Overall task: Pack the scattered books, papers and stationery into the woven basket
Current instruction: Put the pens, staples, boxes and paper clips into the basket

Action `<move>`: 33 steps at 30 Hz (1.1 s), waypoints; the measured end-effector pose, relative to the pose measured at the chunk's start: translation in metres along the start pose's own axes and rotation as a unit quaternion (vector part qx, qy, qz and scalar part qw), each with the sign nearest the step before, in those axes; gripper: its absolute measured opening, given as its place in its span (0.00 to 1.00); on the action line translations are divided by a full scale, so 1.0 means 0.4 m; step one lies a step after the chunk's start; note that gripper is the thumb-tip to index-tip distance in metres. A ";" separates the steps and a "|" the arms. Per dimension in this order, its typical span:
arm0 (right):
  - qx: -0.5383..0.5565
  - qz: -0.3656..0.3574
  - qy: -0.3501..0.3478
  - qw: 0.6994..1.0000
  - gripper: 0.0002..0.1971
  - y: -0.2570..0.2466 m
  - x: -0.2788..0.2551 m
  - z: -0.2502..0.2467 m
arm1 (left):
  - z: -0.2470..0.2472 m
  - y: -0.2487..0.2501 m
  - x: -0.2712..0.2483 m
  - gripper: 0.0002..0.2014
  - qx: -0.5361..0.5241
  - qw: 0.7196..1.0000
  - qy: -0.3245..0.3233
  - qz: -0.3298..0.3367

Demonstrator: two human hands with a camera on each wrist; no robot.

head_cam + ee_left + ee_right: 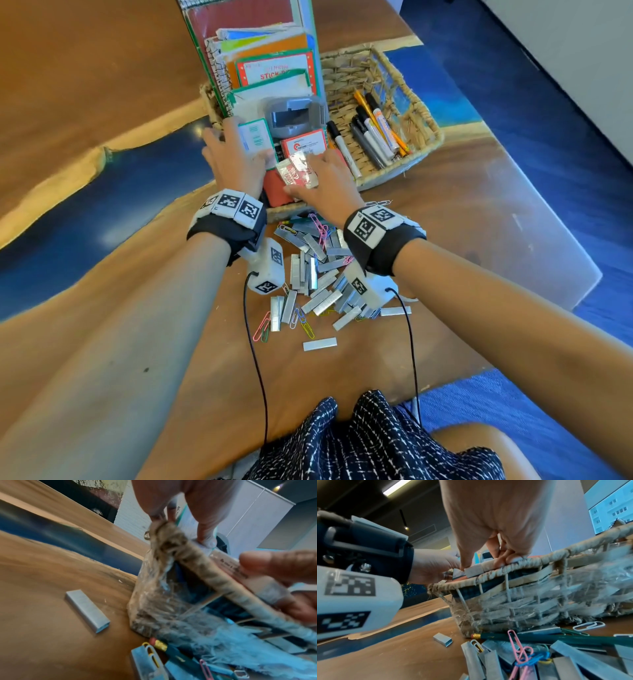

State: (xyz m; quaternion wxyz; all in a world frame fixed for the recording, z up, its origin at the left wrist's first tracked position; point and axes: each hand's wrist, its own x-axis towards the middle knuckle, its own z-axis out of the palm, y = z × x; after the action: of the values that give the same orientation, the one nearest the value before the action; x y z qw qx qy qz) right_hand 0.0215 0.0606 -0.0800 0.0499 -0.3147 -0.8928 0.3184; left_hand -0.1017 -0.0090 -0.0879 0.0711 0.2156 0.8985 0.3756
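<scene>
Two hands [274,164] in one woven basket [416,113].

Wood-and-blue-resin table [102,85] — blue floor [548,85], pale wall [582,27].
</scene>
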 end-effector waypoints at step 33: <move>-0.249 -0.104 -0.325 0.906 0.12 0.358 -0.162 -0.080 | 0.133 0.055 -0.109 0.14 0.237 0.948 0.002 0.214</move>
State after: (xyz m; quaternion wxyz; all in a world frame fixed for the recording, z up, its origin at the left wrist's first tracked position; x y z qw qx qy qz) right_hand 0.1583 0.1252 -0.1332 -0.2902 -0.1013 -0.9375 0.1632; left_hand -0.0398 0.0199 -0.1114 -0.0661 0.4132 0.8943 0.1585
